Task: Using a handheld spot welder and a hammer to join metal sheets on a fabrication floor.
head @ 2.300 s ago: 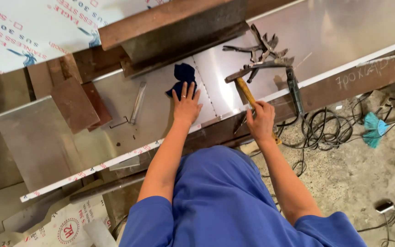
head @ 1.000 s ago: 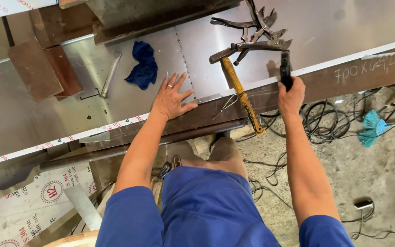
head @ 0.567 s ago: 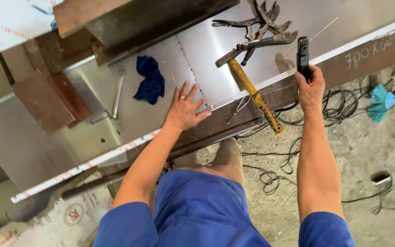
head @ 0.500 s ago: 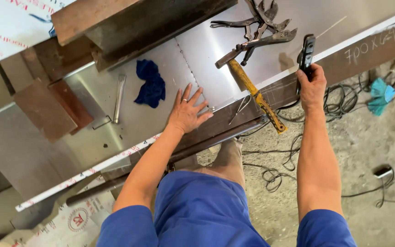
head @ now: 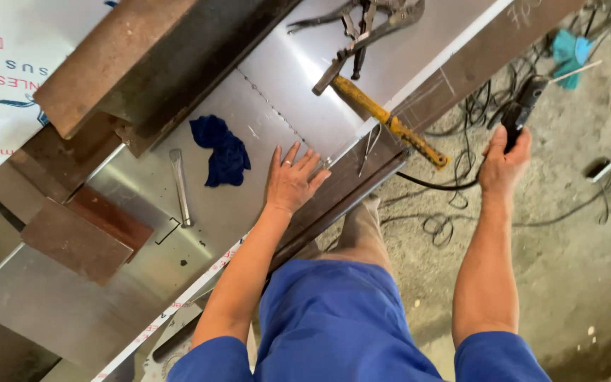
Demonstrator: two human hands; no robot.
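The left hand (head: pixel 290 182) is being pressed flat, fingers spread and nothing grasped, on the shiny steel sheet (head: pixel 143 276) that is lying across the table, close to the sheet's near edge and just beside a dotted seam running across the metal. The right hand (head: pixel 505 161) is being held out over the concrete floor (head: pixel 560 283), off the table, its grip clenched around a black welding torch (head: pixel 521 110); a black cable (head: pixel 433 185) is being trailed from the torch back towards the table. A yellow-handled hammer (head: pixel 383 117) is lying across the sheet's edge between the two hands, its handle end overhanging the floor. Above it a pile of locking pliers (head: pixel 362 28) is resting on the sheet. A blue rag (head: pixel 222 150) is lying crumpled just left of the left hand, and a flat metal bar (head: pixel 179 185) is lying beyond the rag. Rusty steel beams (head: pixel 143 64) and brown plates (head: pixel 83 237) are being carried on the sheet's far and left parts. Tangled wires (head: pixel 489 106) are lying on the floor.
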